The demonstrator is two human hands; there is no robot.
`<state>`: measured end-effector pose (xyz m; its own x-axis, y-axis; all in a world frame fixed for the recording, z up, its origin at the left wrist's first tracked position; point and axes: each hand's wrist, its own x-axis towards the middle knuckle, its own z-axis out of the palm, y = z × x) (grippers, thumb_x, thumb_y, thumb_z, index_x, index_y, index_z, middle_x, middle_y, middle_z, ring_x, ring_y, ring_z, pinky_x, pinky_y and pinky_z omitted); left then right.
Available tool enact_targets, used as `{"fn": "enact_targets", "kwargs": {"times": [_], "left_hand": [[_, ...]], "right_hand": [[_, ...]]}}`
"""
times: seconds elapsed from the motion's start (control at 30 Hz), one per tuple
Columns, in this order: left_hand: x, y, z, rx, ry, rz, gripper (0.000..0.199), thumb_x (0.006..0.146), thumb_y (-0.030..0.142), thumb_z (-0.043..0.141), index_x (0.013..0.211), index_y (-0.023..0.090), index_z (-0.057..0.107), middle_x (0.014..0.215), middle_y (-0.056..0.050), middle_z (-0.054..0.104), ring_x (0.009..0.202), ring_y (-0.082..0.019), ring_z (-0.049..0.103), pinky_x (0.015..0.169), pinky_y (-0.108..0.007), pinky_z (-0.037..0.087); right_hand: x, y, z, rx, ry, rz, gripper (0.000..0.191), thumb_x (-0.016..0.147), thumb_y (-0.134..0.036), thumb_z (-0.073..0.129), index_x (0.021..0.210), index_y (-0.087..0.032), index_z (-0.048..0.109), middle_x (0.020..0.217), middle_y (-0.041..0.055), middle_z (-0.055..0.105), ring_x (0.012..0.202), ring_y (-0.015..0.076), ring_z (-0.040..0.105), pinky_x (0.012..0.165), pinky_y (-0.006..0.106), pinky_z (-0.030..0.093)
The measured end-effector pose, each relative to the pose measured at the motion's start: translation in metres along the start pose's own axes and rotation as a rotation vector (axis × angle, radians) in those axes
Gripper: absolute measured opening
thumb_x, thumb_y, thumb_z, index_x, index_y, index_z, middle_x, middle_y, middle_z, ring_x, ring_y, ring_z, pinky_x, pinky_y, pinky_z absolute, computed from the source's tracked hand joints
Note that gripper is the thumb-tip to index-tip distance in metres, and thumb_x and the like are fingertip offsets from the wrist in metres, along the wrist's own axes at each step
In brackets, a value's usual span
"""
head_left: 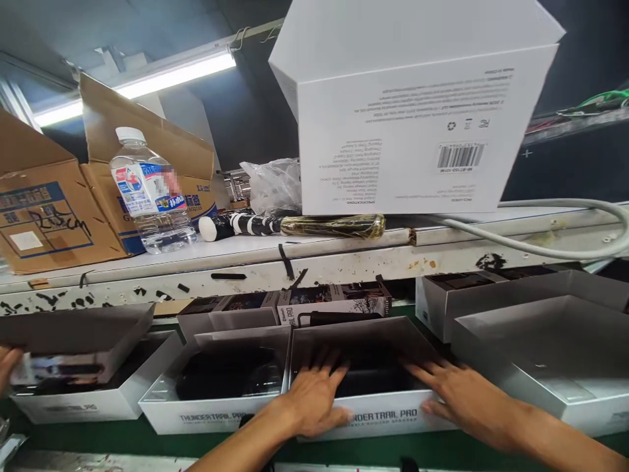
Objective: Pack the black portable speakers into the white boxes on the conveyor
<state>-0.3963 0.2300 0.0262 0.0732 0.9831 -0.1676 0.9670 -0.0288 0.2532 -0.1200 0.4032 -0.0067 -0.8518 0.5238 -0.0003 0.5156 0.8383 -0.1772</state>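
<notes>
An open white box [383,419] lettered "THUNDER TRAIL PRO" stands on the green surface with a dark item [376,370] inside. My left hand [314,396] lies over its left front edge, fingers spread and reaching inside, thumb outside the front wall. At the right end of the same box, my right hand [455,393] rests with its fingers apart over the rim. Neither hand grips anything visible. Just to the left, a similar open box [211,416] holds a black item in clear wrapping [228,373].
Another person's hand [7,364] touches a box lid [122,334] at far left. Open boxes [584,410] stand right. The shelf above holds a large white carton [407,144], a water bottle [152,190], a taped roll [295,226], a cardboard box [49,216] and a grey cable [540,246].
</notes>
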Motion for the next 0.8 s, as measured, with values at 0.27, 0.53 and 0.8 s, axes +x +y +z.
{"fn": "enact_targets", "kwargs": {"times": [0.27,0.53,0.8], "left_hand": [[0.015,-0.004,-0.010,-0.032,-0.003,0.013,0.094,0.081,0.049,0.071,0.159,0.019,0.029,0.167,-0.016,0.014,0.156,-0.036,0.006,0.126,-0.053,0.019],[0.015,-0.002,-0.015,0.016,-0.028,-0.109,0.086,0.084,0.049,0.063,0.159,0.027,0.028,0.169,-0.004,0.009,0.157,-0.028,0.006,0.128,-0.045,0.016],[0.020,-0.015,-0.006,-0.002,0.044,-0.121,0.083,0.084,0.051,0.062,0.158,0.033,0.030,0.167,0.003,0.012,0.156,-0.029,0.013,0.128,-0.046,0.021]], "right_hand": [[0.090,-0.026,-0.081,-0.097,0.258,0.070,0.061,0.091,-0.041,0.064,0.146,-0.016,0.054,0.139,0.0199,0.058,0.130,0.0376,0.053,0.110,0.050,0.040],[0.181,-0.036,-0.087,-0.102,0.177,-0.007,0.065,0.084,-0.044,0.073,0.144,-0.029,0.053,0.141,0.0092,0.059,0.134,0.0342,0.049,0.108,0.051,0.039],[0.164,0.000,-0.084,-0.090,0.196,-0.038,0.079,0.084,-0.045,0.073,0.153,-0.025,0.042,0.154,0.0095,0.046,0.139,0.0324,0.042,0.114,0.046,0.034]]}}
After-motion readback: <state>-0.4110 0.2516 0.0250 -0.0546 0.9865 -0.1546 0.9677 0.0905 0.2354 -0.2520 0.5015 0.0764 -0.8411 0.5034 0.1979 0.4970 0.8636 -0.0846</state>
